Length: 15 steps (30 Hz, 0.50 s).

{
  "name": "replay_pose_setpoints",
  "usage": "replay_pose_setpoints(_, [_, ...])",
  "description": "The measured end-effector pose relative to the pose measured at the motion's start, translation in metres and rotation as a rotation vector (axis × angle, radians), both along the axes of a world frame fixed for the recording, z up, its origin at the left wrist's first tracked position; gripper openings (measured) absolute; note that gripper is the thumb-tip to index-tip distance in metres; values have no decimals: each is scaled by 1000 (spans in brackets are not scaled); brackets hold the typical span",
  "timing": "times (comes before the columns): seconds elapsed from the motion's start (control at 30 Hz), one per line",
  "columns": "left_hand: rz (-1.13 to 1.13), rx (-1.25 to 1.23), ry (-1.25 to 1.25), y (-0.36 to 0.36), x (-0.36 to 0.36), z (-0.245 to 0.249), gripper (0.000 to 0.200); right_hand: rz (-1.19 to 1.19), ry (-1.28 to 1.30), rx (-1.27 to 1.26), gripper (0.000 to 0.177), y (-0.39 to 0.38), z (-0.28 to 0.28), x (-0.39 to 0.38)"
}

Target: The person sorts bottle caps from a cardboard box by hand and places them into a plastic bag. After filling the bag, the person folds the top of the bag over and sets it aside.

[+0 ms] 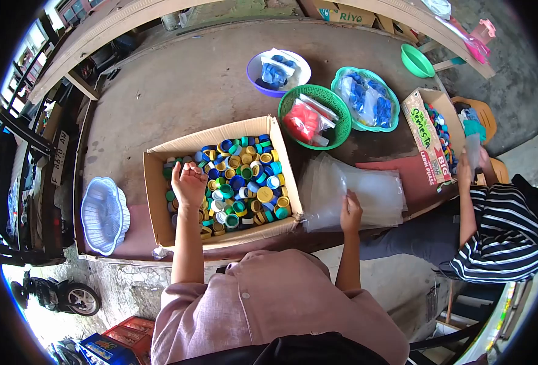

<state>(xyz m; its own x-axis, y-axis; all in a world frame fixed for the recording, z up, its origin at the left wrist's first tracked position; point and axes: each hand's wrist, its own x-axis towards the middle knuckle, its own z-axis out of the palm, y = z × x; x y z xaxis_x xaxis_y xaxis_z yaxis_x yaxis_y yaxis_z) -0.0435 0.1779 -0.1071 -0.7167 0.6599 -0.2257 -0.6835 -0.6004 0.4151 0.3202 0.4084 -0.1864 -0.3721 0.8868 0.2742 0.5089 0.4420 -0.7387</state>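
Note:
My left hand [190, 184] is over the left part of a cardboard box [154, 204], palm up, with its fingers loosely curled and the thumb apart. Nothing shows in it. Blue, green, yellow and white plastic bottle caps [235, 177] fill the box beside and below that hand. To the right of the box lies a loose pile of clear plastic bags [375, 193]. At the pile, my right hand [350, 211] has thumb and fingers closed on the edge of a plastic bag [327, 188].
Behind the bags stand a green basket [344, 125], a turquoise basket [394, 115] and a purple bowl [268, 92], holding bagged caps. A silver-grey tray [106, 216] sits left. At right, a person in a striped top [500, 234] works by a printed box [424, 137] of caps.

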Motion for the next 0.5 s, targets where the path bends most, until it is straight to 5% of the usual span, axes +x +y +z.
replay_pose_setpoints(0.13, [34, -31, 0, 3, 2, 5, 28, -210, 223, -217, 26, 10, 6, -1])
replay_pose_setpoints(0.23, [26, -3, 24, 2, 0, -1, 30, -573, 668, 95, 29, 12, 52, -26])
replay_pose_setpoints(0.33, [-94, 99, 71, 3, -6, -10, 38, -306, 900, 149, 24, -3, 94, -89])
replay_pose_setpoints(0.4, [-114, 60, 14, 7, 1, -1, 44, 223, 1198, -207, 26, -47, 111, -138])
replay_pose_setpoints(0.43, [-133, -5, 10, 9, 6, 5, 47, 523, 1164, -364, 24, -61, 79, -169])
replay_pose_setpoints(0.47, [-179, -62, -14, 9, 14, 15, 50, 581, 770, -821, 40, -89, 124, -177])
replay_pose_setpoints(0.5, [-246, -88, 152, 10, 6, -16, 54, 842, 799, -1170, 42, -105, 136, -189])
